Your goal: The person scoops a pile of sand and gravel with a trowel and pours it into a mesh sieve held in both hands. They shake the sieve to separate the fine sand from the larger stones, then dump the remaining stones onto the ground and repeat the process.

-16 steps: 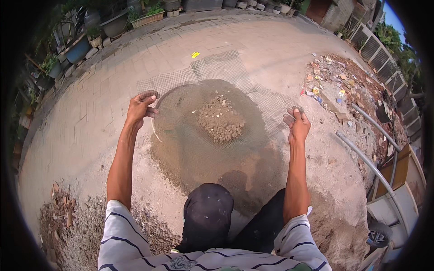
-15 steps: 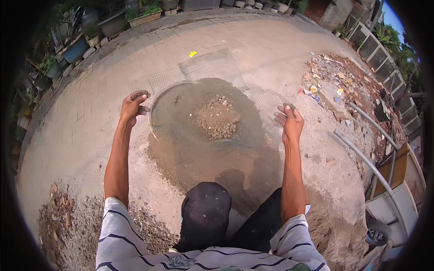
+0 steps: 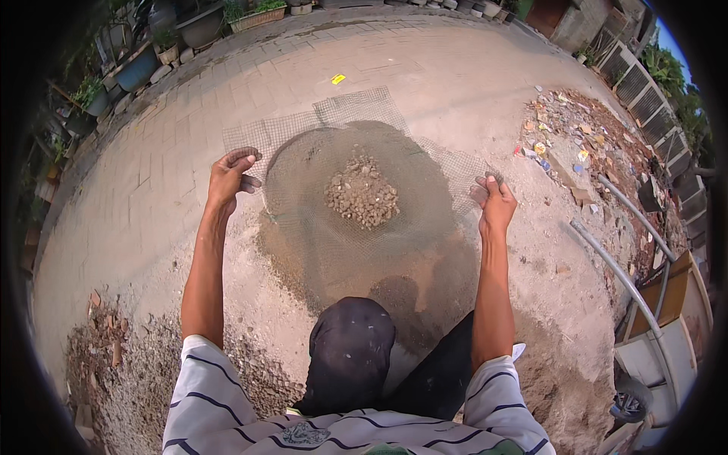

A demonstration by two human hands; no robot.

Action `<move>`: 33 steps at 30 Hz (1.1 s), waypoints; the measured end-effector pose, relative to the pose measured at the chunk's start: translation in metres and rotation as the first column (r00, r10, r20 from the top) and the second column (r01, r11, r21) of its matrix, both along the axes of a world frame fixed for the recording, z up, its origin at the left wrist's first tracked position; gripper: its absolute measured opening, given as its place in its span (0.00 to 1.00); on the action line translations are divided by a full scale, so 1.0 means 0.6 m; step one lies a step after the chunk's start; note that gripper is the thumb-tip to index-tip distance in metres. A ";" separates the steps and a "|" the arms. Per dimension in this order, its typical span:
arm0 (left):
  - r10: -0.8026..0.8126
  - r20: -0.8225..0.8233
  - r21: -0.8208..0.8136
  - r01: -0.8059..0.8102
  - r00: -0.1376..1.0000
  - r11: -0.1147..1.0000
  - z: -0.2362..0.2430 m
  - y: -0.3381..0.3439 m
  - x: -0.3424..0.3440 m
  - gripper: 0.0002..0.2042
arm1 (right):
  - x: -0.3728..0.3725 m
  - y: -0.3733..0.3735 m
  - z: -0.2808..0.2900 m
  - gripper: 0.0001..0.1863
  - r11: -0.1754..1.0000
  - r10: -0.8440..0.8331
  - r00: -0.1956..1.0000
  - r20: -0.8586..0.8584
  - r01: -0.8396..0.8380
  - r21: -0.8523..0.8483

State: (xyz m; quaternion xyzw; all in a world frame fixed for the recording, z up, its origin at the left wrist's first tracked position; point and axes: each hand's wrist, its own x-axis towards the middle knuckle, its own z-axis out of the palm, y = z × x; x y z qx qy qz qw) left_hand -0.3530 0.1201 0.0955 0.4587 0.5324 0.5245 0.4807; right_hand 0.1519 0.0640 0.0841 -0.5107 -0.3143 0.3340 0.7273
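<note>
A wide wire mesh sheet spreads in front of me over a heap of damp brown sand. Coarse pebbles lie bunched on the middle of the mesh, with sand showing through the grid around them. My left hand grips the sheet's left edge, thumb over curled fingers. On the opposite side, my right hand pinches the right edge the same way. Both arms reach forward, and my knee in dark trousers is bent between them.
Gravel lies at the near left, and rubble with litter at the far right. Curved metal pipes and broken boards stand on the right. Planters line the far left. A yellow scrap sits beyond the mesh.
The pebbles on the mesh have shifted slightly and sit in a rounder bunch. Both hands keep their hold on the edges, and the whole view has moved a little.
</note>
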 end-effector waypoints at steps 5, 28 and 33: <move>0.104 0.061 -0.006 -0.104 0.993 0.995 -0.002 -0.015 -0.046 0.15 | -0.044 -0.023 0.049 0.11 0.994 0.102 0.993 0.061 -0.104 0.043; 0.074 0.063 -0.017 -0.073 0.995 0.997 -0.032 -0.017 -0.049 0.14 | -0.047 0.006 0.058 0.11 0.999 0.033 0.997 0.067 -0.031 -0.035; 0.097 -0.051 -0.013 -0.098 0.994 0.995 -0.021 -0.014 -0.089 0.13 | -0.114 0.035 0.048 0.10 0.976 0.217 0.959 0.182 -0.209 -0.062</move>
